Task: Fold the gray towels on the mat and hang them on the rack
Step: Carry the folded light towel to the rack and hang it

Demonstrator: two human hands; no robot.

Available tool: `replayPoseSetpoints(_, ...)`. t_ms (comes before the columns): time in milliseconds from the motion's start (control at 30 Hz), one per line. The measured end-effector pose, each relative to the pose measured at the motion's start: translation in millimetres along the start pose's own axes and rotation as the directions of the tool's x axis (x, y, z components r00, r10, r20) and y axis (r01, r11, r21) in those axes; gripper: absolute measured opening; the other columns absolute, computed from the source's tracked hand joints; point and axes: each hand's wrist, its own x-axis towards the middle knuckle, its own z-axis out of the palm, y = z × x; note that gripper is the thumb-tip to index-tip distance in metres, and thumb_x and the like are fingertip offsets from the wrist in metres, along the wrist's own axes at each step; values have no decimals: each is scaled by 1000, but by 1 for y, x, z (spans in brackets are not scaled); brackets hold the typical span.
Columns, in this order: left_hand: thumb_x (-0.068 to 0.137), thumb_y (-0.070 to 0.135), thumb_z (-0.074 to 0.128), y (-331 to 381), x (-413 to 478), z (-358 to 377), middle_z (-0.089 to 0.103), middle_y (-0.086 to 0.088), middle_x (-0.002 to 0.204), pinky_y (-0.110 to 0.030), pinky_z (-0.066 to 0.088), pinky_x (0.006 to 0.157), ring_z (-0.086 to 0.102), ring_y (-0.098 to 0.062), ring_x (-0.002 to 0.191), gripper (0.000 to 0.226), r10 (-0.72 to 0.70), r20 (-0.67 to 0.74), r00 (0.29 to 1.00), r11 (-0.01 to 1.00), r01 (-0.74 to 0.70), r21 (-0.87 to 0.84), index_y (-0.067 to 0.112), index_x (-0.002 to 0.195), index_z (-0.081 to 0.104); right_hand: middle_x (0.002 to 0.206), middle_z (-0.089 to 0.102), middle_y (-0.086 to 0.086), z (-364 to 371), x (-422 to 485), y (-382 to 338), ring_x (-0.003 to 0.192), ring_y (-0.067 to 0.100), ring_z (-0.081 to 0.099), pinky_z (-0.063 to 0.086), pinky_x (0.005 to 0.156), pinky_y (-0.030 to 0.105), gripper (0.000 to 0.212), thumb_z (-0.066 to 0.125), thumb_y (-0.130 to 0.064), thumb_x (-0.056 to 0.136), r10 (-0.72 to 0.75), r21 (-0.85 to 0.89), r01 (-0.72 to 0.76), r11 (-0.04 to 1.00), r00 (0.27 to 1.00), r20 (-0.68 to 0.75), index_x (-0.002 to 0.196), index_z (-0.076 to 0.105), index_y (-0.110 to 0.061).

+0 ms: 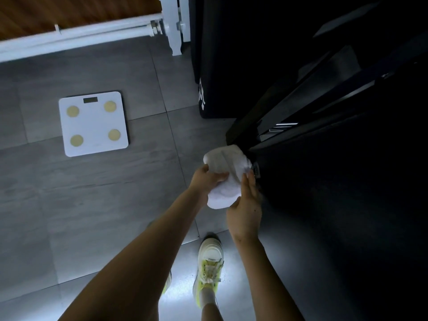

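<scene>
Hanging step: folded towel (225, 162) gripped by left hand (207, 179) at nine o'clock, right hand (245, 205) at four; next calls for draping over rack (301, 100) at one.

both hands, left hand (208, 180) and right hand (246, 206), hold a pale folded towel (223, 174) against the dark rack (289, 107).

A home bathroom: large gray matte floor tiles (92, 193) bear a white square bathroom scale with four round yellow pads (93, 123). A dark rack of slanted bars (324, 93) stands at right, and a white door-track rail (81, 35) borders a brown wooden floor (69, 10).
</scene>
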Motion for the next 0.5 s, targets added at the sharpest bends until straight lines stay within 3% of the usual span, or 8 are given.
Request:
replayPoseSetpoints(133,75,21,75,-2,11,1,62,-16,117,-48,50,93,61,-31,104,57,-6,-40,999,1000,6,1,3,124,51,123,60,21,-1,0,-1,106,34,63,43,86,25,43,46,8,80,123,79,-109,991,971,-207,120,61,2)
replayPoseSetpoints(267,73,22,77,-6,18,3,55,-12,116,-46,52,88,58,-28,103,60,12,-86,996,1000,-10,22,12,119,40,150,35,8,12,-2,2,137,22,36,28,100,17,48,43,-2,95,161,7,-161,987,986,33,142,37,-7)
replayPoseSetpoints(333,71,24,78,-7,19,2,51,-11,118,-49,53,85,57,-29,103,63,145,-117,983,982,-128,140,22,116,35,155,22,5,19,-2,0,143,21,22,24,112,24,54,39,0,96,185,64,-192,979,978,100,147,25,-8)
replayPoseSetpoints(400,74,24,76,-6,20,1,44,-8,125,-36,54,80,52,-24,103,60,371,-79,925,878,-323,353,25,121,39,156,17,5,20,0,-3,145,20,16,19,116,27,59,40,7,93,231,157,-246,957,967,104,147,23,-8)
replayPoseSetpoints(467,82,21,69,-4,19,1,36,-8,131,-21,45,79,44,-22,108,46,568,34,823,669,-485,563,26,124,51,156,18,3,16,4,-7,144,17,16,16,110,18,61,40,10,91,320,239,-338,910,941,113,147,25,-11)
replayPoseSetpoints(500,84,20,66,-4,20,2,35,-11,134,-21,41,83,41,-25,115,38,634,105,766,555,-545,629,25,121,58,156,20,3,16,5,-7,143,15,18,15,108,15,61,39,10,91,356,284,-377,881,926,124,146,27,-12)
